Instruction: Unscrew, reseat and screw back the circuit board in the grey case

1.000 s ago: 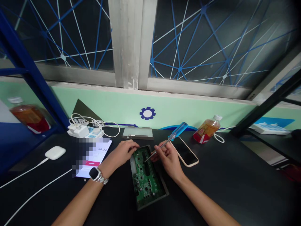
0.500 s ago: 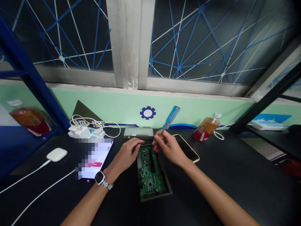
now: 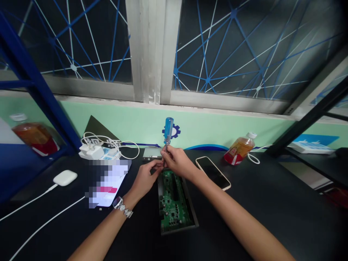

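My right hand (image 3: 177, 161) grips a screwdriver by its metal shaft, just below the clear blue handle (image 3: 169, 127). The tool stands nearly upright, its tip hidden by my fingers. Under it, on the black desk, lies a green circuit board (image 3: 170, 203) set in a shallow metal tray (image 3: 193, 214). My left hand (image 3: 146, 176) is at the tray's far left corner, with thumb and fingertips pinched together beside the screwdriver's lower end. What they hold, if anything, is too small to see. A flat metal piece (image 3: 150, 153) lies behind the hands, partly covered.
A dark phone (image 3: 214, 173) lies to the right, with a bottle of amber drink (image 3: 240, 148) beyond it. To the left are a lit phone (image 3: 114, 185), a power strip with white cables (image 3: 99, 152) and a white earbud case (image 3: 65, 177). The wall (image 3: 136, 123) closes the back.
My right hand has moved left with the screwdriver, from the tray's far right to its far left corner. The screwdriver has gone from leaning right to nearly upright. My left fingers have drawn together.
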`<state>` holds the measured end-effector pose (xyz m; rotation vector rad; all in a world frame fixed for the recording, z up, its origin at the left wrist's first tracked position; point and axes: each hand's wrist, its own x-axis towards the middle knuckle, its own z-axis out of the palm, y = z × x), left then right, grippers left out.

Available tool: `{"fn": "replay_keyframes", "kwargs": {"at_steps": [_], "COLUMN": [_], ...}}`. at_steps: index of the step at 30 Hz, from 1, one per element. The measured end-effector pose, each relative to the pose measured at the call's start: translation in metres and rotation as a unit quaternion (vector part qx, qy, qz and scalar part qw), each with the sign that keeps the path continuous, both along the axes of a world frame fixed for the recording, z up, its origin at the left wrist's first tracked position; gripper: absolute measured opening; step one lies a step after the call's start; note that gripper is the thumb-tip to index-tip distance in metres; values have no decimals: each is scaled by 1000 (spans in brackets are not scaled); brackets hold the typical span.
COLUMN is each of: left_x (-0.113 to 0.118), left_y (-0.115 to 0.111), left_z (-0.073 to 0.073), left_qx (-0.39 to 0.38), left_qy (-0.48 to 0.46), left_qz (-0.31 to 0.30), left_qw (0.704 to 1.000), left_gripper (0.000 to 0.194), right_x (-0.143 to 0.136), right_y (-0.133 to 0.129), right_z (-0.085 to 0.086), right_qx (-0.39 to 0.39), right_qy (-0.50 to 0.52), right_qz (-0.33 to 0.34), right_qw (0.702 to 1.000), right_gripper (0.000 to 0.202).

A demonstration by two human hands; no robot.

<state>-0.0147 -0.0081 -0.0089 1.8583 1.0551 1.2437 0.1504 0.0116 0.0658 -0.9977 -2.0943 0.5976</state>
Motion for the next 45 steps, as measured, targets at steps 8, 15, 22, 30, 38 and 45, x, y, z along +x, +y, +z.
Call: {"fn": "replay_keyframes", "kwargs": {"at_steps": [8,15,22,30,38,45], "left_x": [-2,-2,0,1,3,-4], "left_y": [1,1,2,0,-1,3], "left_z": [5,2,2,1,2,-2], "left_qx": [-4,-4,-1,35,43,70], "left_qy": [8,10,17,58,68,95], "left_qz": [-7,-8,-11,17,23,6], "left_qw": [1000,1000,1000,998,997,993], "left_gripper": [17,14,13,9,10,23], "right_x": [-1,0,4,7,2,6], "right_y": [1,2,3,1,-3,-2], "right_z": [-5,-6,1,13,17,23], "right_qx": [14,14,-25,4,86,71], "right_qy": [-19,-51,-58,23,14,46], "right_qz": [6,22,32,-64,-146,-122], "right_qw": [1000,998,997,998,985,989], "right_gripper": [17,18,17,31,42,39]}}
